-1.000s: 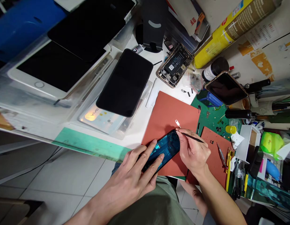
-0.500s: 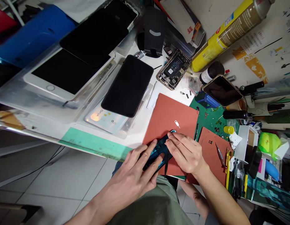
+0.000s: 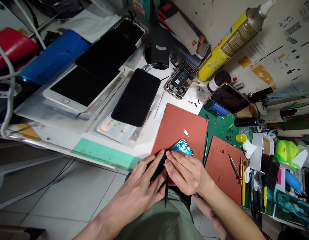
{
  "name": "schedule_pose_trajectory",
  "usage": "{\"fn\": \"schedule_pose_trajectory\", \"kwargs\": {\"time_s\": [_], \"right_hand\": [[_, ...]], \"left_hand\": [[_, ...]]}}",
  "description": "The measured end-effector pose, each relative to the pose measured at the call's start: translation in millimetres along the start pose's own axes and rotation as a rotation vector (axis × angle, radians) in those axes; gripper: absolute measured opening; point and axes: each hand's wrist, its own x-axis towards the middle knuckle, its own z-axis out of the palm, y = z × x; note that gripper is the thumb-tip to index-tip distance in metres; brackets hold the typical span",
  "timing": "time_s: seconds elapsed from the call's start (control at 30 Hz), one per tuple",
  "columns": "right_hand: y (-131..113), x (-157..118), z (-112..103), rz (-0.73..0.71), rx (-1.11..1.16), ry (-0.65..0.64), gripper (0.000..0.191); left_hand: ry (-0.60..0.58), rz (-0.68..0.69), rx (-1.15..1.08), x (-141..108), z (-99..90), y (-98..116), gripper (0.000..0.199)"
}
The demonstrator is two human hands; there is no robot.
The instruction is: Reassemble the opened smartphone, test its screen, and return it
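A phone (image 3: 183, 147) with a shiny blue, exposed-looking end lies at the near edge of a reddish-brown mat (image 3: 178, 116). Spread across its near part, the fingers of my left hand (image 3: 141, 186) hold it steady. My right hand (image 3: 188, 171) is bent over the phone's middle, fingertips pinched together close to my left fingers. From beneath that pinch a thin black pointed strip (image 3: 166, 193) sticks out toward my lap; its other end is hidden. Farther up the mat lies a SIM eject pin (image 3: 186, 133).
A second mat (image 3: 228, 166) carries a screwdriver (image 3: 234, 166) and a SIM tray (image 3: 222, 151). Left are a dark-screened phone (image 3: 136, 97) and a white phone (image 3: 66, 100). An opened phone (image 3: 181, 80) and a yellow spray can (image 3: 225, 40) stand farther back.
My right hand has slid left and toward me along the phone, and the black strip has shifted with it. More of the phone's shiny blue end now shows. The camera view has shifted slightly.
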Motion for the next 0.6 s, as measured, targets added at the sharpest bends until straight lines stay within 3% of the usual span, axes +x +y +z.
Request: {"fn": "schedule_pose_trajectory", "kwargs": {"time_s": [0.07,0.13,0.2,0.27,0.33,0.37,0.5,0.6], "right_hand": [[-8,-1,-6,0.038,0.091,0.047,0.017],[-17,-6,-19,0.197,0.185,0.118,0.021],[-26,-17,-37,0.465,0.171,0.186,0.027],[-33,-36,-56,0.761,0.03,0.219,0.021],[-37,-59,-68,0.997,-0.107,0.189,0.009],[-38,-71,-72,1.08,-0.144,0.167,0.017],[-39,-111,-69,1.188,-0.251,0.066,0.051],[-46,-118,-61,1.227,-0.392,0.127,0.053]], "left_hand": [[0.002,-0.018,-0.014,-4,-1.0,1,0.017],[-0.003,-0.043,-0.021,-7,-1.6,4,0.027],[0.006,-0.069,-0.004,-9,-1.1,7,0.044],[0.039,-0.091,0.017,-10,0.4,10,0.057],[0.073,-0.091,0.031,-9,2.6,11,0.064],[0.085,-0.083,0.035,-8,3.7,11,0.066],[0.133,-0.104,-0.001,-3,5.7,13,0.07],[0.174,-0.162,-0.061,2,4.6,18,0.069]]}}
